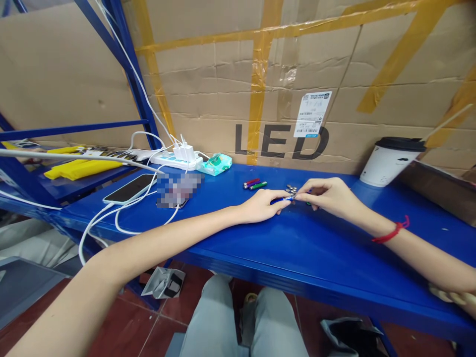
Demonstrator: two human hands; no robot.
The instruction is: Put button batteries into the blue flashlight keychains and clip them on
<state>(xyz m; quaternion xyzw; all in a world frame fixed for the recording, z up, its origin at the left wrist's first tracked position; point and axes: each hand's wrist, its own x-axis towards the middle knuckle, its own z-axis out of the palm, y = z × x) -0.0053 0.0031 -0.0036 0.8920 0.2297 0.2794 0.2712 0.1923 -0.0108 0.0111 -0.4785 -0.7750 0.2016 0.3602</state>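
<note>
Head view: looks down along two bare forearms to a blue bench [297, 248]. Finds the left hand [262, 206] and the right hand [327, 196] meeting near the middle of the bench, fingertips almost touching. Sees a small blue tube [287, 199] pinched between them: left fingers closed on one end, right thumb and forefinger closed on the other, which looks silver. Holds the tube level, just above the bench or resting on it; cannot tell which. Notes a little heap of silver bits [291, 188] just behind the fingertips, and three more tubes [255, 184], red, blue and green, lying together a little further left. Shows a red band [390, 233] on the right wrist. Places a lidded paper cup [390, 161] at the far right against taped cardboard [223, 74] marked LED. Further left: a wipes pack [214, 163], a power strip [174, 159] with white chargers plugged in, a phone [128, 189] lying face up, white cables looping off the front edge.
</note>
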